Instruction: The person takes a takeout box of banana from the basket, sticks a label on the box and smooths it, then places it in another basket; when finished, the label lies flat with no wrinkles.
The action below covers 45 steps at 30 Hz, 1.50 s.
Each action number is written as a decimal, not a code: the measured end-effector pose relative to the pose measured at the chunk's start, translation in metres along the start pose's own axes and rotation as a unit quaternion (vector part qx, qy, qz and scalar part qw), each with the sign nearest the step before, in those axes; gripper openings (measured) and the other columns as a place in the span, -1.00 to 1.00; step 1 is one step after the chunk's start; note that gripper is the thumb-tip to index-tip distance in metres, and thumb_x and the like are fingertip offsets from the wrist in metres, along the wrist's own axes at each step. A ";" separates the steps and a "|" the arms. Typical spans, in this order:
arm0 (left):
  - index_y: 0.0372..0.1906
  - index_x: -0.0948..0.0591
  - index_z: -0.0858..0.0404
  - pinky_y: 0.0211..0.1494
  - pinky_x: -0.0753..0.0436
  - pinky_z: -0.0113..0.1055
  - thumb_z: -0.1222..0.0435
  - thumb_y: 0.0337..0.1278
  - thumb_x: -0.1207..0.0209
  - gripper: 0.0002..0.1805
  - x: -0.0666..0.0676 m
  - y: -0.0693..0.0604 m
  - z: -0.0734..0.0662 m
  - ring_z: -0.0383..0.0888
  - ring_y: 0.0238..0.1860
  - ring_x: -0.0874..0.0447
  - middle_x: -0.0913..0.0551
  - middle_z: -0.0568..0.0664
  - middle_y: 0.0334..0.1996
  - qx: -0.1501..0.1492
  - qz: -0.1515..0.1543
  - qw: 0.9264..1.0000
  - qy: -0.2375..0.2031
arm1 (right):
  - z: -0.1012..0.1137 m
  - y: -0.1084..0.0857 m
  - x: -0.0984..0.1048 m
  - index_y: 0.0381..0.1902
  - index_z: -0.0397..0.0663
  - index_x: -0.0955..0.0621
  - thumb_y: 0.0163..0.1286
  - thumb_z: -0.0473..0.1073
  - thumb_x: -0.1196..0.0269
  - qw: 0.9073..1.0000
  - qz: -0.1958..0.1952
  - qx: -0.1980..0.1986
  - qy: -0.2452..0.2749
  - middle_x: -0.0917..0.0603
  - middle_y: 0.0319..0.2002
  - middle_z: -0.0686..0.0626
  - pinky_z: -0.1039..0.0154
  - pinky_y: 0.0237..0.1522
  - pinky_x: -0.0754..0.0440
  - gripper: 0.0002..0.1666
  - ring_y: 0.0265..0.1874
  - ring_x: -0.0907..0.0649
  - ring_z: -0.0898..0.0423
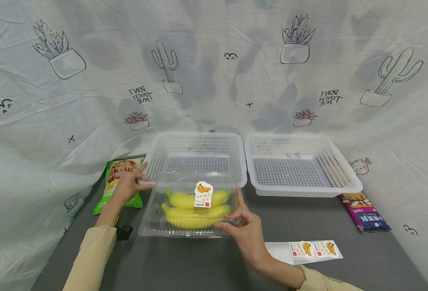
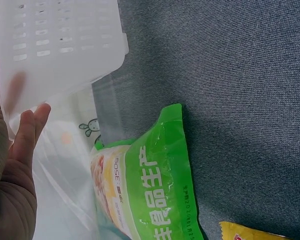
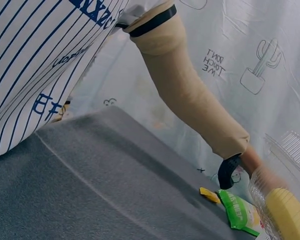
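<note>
A clear plastic clamshell box (image 1: 148, 220) with yellow bananas (image 1: 195, 216) inside hangs tilted over the table, its far edge overlapping the left white basket (image 1: 195, 137). On its lid sits a white banana sticker (image 1: 203, 195). My right hand (image 1: 248, 230) grips the box's right side, thumb at the near corner. At the box's upper left edge, my left hand (image 1: 128, 186) holds on with thumb and fingers; the contact is partly hard to see. In the left wrist view, that hand (image 2: 15, 165) is beside the basket wall. The right wrist view does not show the right hand.
A second white basket (image 1: 308, 192) stands to the right. Beside the left arm lies a green food packet (image 1: 108, 196), with a small yellow packet (image 2: 250, 232) nearby. A purple pasta packet (image 1: 366, 214) lies far right; a sticker strip (image 1: 281, 250) rests near the right forearm.
</note>
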<state>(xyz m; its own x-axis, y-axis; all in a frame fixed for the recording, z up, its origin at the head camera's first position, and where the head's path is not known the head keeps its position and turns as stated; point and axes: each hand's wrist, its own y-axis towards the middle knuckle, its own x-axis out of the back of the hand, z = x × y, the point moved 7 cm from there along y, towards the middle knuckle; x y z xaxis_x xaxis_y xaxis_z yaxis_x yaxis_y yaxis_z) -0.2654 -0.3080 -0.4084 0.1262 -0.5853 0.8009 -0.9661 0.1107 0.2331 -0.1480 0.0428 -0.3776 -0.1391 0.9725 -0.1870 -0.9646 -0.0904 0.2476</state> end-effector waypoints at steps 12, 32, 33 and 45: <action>-0.43 -0.73 0.37 -0.72 -0.22 -0.37 0.40 -0.10 -0.42 -0.89 0.000 -0.001 0.002 -0.20 -0.81 -0.12 -0.34 0.28 0.29 0.001 -0.011 1.000 0.003 | 0.009 0.012 -0.003 -0.47 -0.48 -0.51 -0.08 -0.41 -0.50 1.000 0.005 0.013 -0.001 -0.06 0.47 -0.16 0.36 0.31 -0.21 -0.64 0.47 -0.01 -0.03; -0.45 -0.73 0.32 -0.72 -0.22 -0.40 0.35 -0.13 -0.44 -0.88 -0.002 -0.001 0.000 -0.22 -0.82 -0.07 -0.34 0.25 0.31 0.008 -0.010 1.000 -0.009 | 0.004 0.050 0.004 -0.39 -0.50 -0.54 0.01 -0.50 -0.42 1.000 -0.009 -0.001 -0.023 -0.05 0.49 -0.12 0.00 0.40 -0.08 -0.73 0.47 -0.01 0.06; -0.45 -0.74 0.33 -0.71 -0.23 -0.39 0.35 -0.13 -0.45 -0.87 -0.002 -0.002 -0.001 -0.21 -0.82 -0.07 -0.34 0.25 0.31 0.008 -0.010 1.000 -0.008 | 0.003 0.052 0.004 -0.38 -0.50 -0.54 0.02 -0.50 -0.42 1.000 -0.009 -0.003 -0.023 -0.04 0.49 -0.12 -0.01 0.41 -0.06 -0.74 0.48 0.00 0.06; -0.44 -0.74 0.34 0.17 -0.28 0.26 0.30 -0.16 -0.45 -0.82 -0.004 0.000 -0.003 -0.14 -0.77 -0.31 -0.32 0.23 0.33 0.007 -0.003 1.000 -0.001 | -0.002 0.073 0.009 -0.44 -0.19 -0.60 0.08 -0.48 -0.39 0.999 -0.017 -0.017 -0.022 -0.01 0.50 -0.09 -0.05 0.44 0.08 -0.81 0.48 0.02 0.09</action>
<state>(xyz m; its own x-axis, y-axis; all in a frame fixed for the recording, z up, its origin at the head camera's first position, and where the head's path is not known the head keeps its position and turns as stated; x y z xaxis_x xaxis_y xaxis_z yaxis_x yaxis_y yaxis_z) -0.2649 -0.3031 -0.4095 0.1324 -0.5869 0.7987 -0.9684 0.0952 0.2305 -0.2205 0.0445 -0.3632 -0.0962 0.9836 -0.1525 -0.9758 -0.0630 0.2093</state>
